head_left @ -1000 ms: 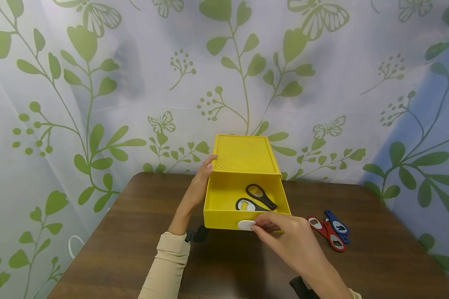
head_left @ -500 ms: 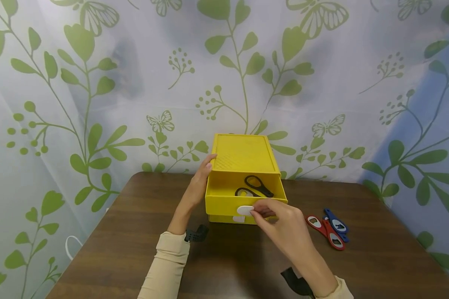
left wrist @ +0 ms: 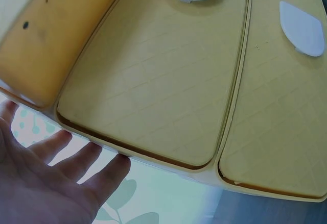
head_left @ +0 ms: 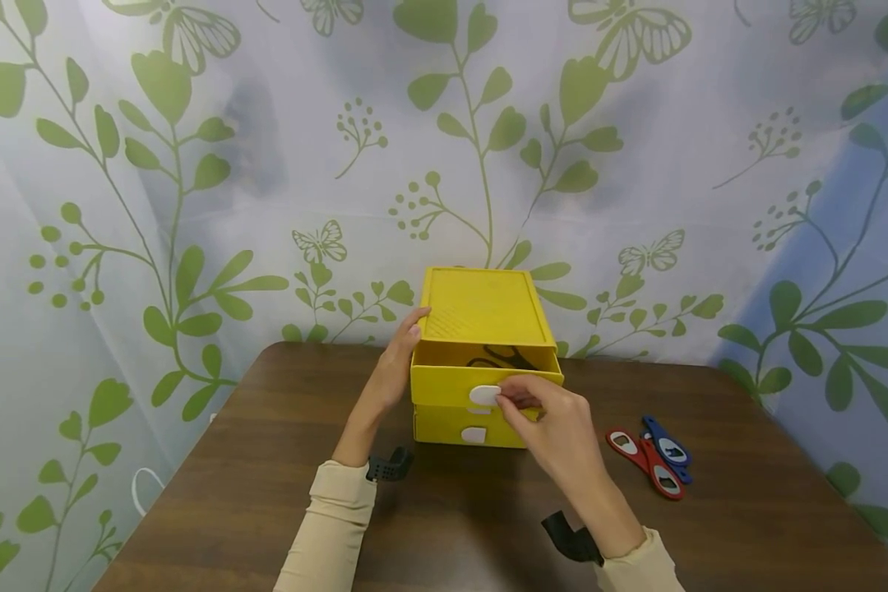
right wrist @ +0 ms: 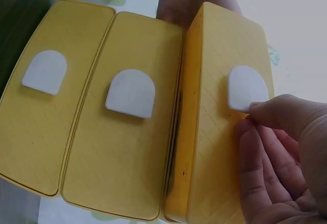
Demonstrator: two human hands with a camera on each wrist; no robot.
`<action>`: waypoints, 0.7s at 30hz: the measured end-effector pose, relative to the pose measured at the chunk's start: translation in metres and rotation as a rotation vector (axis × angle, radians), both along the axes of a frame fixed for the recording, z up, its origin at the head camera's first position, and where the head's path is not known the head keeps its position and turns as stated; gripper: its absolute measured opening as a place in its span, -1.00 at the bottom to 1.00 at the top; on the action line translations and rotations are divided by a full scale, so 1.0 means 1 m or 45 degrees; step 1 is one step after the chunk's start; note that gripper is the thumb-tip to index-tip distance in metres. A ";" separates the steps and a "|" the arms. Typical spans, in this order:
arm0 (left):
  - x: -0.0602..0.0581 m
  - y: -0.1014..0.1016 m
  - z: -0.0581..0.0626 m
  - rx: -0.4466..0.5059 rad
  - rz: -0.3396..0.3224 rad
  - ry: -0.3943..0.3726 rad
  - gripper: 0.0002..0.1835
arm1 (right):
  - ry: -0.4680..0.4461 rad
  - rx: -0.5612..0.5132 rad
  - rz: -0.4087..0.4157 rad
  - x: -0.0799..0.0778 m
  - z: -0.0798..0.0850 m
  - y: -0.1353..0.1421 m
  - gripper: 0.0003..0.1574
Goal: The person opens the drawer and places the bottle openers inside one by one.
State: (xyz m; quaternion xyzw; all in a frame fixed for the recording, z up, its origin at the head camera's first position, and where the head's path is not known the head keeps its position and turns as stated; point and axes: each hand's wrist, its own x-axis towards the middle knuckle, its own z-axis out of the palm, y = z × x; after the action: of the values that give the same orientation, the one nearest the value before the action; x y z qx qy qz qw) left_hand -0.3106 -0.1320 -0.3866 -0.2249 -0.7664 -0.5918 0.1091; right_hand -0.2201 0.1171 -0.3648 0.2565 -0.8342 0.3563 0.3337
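Observation:
A yellow drawer unit [head_left: 484, 304] stands on the table with its top drawer [head_left: 440, 388] partly out. Thumb and fingers of my right hand [head_left: 555, 423] pinch the white handle [right wrist: 246, 87] of that drawer. Inside it, black-handled bottle openers [head_left: 516, 359] show only in part, the rest hidden behind the drawer front. My left hand [head_left: 394, 362] lies along the unit's left side, fingers extended, fingertips at its upper edge. In the left wrist view these fingers [left wrist: 110, 175] are spread against the unit's side. Two lower drawers, each with a white handle [right wrist: 132, 92], are pushed in.
Red bottle openers [head_left: 653, 462] and blue bottle openers [head_left: 660, 434] lie in an overlapping pile on the brown table [head_left: 281, 493], right of the unit. A leaf-patterned curtain [head_left: 326, 131] hangs behind the table. A white cable [head_left: 137, 493] loops at the left table edge.
The top drawer has slid inward, pushed by my right hand at its handle, covering more of the black bottle openers. Lower drawer fronts have come into view. My left hand stays in place.

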 end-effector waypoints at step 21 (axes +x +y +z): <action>-0.002 0.002 0.000 0.072 -0.038 -0.058 -0.42 | -0.026 -0.051 0.032 -0.028 -0.010 -0.003 -0.63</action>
State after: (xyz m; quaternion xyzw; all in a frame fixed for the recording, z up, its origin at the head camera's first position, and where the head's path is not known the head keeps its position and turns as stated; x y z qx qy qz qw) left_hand -0.3131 -0.1304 -0.3864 -0.2196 -0.7481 -0.6199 0.0890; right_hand -0.2485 0.1143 -0.3745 0.2565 -0.8271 0.3797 0.3256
